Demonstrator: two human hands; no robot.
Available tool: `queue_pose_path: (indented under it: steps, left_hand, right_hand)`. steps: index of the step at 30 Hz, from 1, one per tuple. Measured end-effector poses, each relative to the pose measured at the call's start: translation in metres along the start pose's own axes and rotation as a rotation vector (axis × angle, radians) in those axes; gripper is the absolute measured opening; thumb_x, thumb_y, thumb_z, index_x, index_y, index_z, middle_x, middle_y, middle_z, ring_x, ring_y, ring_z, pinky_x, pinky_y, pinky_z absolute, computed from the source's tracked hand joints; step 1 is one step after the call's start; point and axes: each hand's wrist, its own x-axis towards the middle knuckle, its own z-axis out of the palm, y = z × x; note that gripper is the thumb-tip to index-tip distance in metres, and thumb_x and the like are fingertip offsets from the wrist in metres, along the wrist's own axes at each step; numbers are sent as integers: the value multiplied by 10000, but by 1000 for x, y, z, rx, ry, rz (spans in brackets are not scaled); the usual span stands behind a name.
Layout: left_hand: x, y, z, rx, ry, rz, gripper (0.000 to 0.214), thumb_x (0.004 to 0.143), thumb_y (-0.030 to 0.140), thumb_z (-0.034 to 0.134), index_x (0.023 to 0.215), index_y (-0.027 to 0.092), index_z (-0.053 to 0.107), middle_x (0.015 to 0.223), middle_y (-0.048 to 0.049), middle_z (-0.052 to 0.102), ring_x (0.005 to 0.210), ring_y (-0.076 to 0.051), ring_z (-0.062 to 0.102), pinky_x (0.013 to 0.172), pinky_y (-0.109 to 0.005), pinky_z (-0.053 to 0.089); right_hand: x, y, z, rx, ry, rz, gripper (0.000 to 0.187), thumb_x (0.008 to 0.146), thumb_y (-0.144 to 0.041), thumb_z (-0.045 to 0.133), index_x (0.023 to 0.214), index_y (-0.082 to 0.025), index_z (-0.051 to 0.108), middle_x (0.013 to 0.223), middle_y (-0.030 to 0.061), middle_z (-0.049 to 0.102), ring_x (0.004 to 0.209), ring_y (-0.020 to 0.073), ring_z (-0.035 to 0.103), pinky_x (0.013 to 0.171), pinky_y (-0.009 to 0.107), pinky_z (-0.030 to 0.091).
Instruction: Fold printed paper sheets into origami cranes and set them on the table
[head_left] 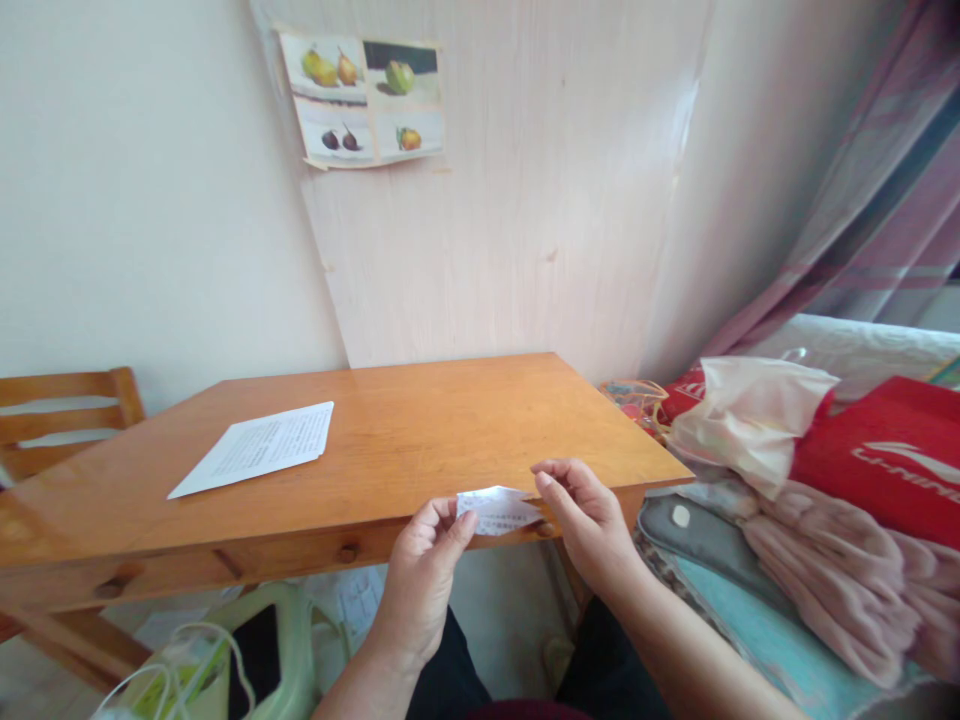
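Note:
A small folded piece of printed paper [495,510] is held up just in front of the desk's near edge. My left hand [429,560] pinches its left end between thumb and fingers. Beside the paper's pointed right end is my right hand [589,515], its fingers loosely curled and the thumb close to the index finger; nothing shows between them. The far side of the folded paper is hidden. On the left part of the wooden desk [420,430] lies a flat stack of white printed sheets [262,448].
A wooden chair [71,410] stands at the left. Under the desk is a pale green container [289,640] with cords. To the right are a red bag [885,450], a white plastic bag [750,410] and pink cloth [832,570]. Fruit pictures [365,100] hang on the wall.

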Motion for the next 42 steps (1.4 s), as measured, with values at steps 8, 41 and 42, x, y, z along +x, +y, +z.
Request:
queue_pose_path:
  steps: [8,41,42]
  left_hand:
    - [-4,0,-3,42,-57,-62,266,839,404,740,944,164,695,823,-34,651,726,-142,504,690,-249,391]
    - [-10,3,-4,262,-119,43,264,924,405,618,781,184,645,693,4,523,699,-147,448,669,-261,385]
    - [-10,1,-4,262,-122,39,267,926,409,616,784,184,645,692,5,527,696,-145,448,666,-259,386]
  right_hand:
    - [0,-11,-5,-245,-286,-135,383,926,-449,638,1238,-229,670,1164,115,707,1078,278,620,937,425,474]
    - [-8,-30,6,-426,-467,-199,217,977,-338,595,816,-222,681,765,11,697,739,172,619,701,299,387]
    - [-10,-28,7,-419,-461,-198,229,979,-326,590,791,-215,659,751,7,687,723,164,610,693,294,382]
